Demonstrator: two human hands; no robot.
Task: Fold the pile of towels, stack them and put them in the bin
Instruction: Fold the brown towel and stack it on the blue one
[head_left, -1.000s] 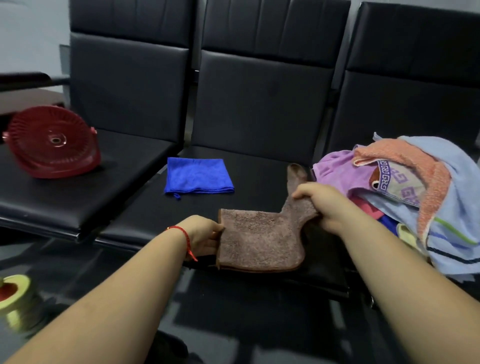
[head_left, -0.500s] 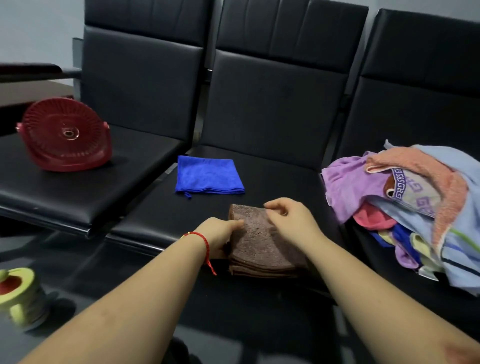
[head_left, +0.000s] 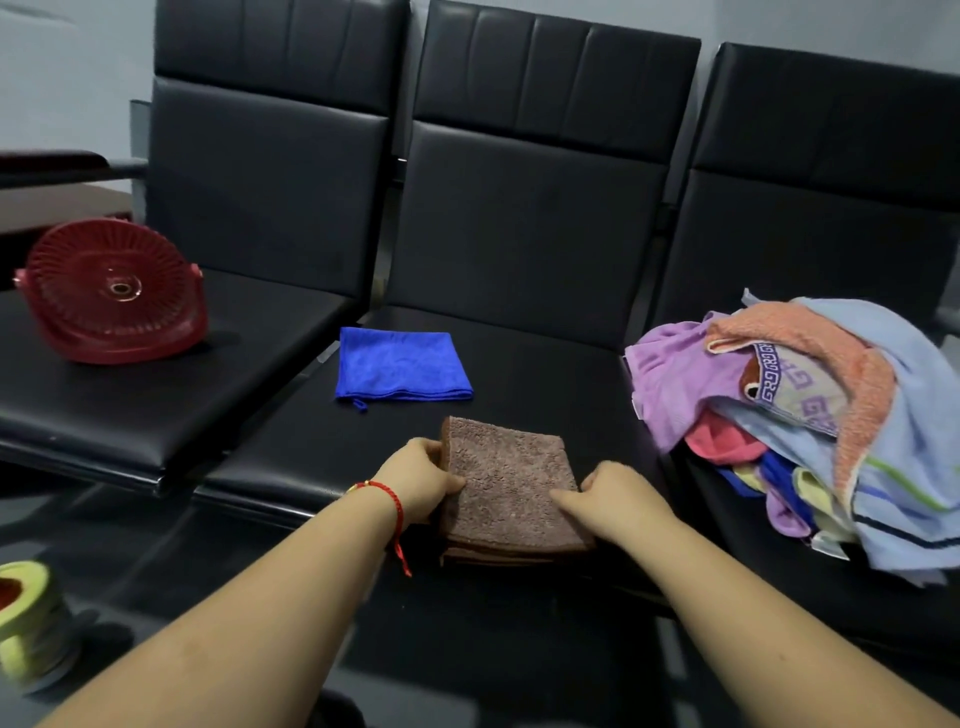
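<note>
Brown towel (head_left: 506, 483), blue towel (head_left: 400, 364), red basket (head_left: 111, 291), black seats (head_left: 519, 234), red string (head_left: 392, 506) circling the wrist, pile (head_left: 810, 415) showing purple, orange, pink, yellow, light blue with green and navy stripes, purple key pattern

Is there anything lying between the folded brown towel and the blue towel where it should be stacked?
Nothing visible: only bare black seat separates the brown towel from the blue towel.

Single head view: looks forward and down, close over forearms, facing row of black seats (head_left: 467, 415).
</note>
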